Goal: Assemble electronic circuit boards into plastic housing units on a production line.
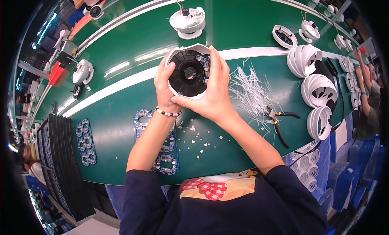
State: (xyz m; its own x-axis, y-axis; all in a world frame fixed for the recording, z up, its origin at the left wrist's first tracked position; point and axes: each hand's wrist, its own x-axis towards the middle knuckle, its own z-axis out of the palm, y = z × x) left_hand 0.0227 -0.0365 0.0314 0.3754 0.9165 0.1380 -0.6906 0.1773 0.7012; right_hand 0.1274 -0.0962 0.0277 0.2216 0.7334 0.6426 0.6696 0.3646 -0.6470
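Note:
Both my hands hold a round white fan housing with a black inner disc (pixel 177 77) up above the bench. My left hand (pixel 163 79) grips its left rim, thumb on the edge. My right hand (pixel 217 83) wraps its right side, with the thumb along the bottom rim. A small blue circuit board (pixel 203 65) sits inside the housing near its right edge. Below my wrists lies a panel of blue circuit boards (pixel 166 164), partly hidden by my left forearm. Small white connectors (pixel 198 139) are scattered beside it.
White cable ties (pixel 251 89) lie in a pile to the right, with yellow-and-black cutters (pixel 277 121) by them. White ring-shaped shells (pixel 319 90) line the right edge. Across the green belt stands a white fan base (pixel 187 22). Another board panel (pixel 86 142) and black racks (pixel 60 162) are left.

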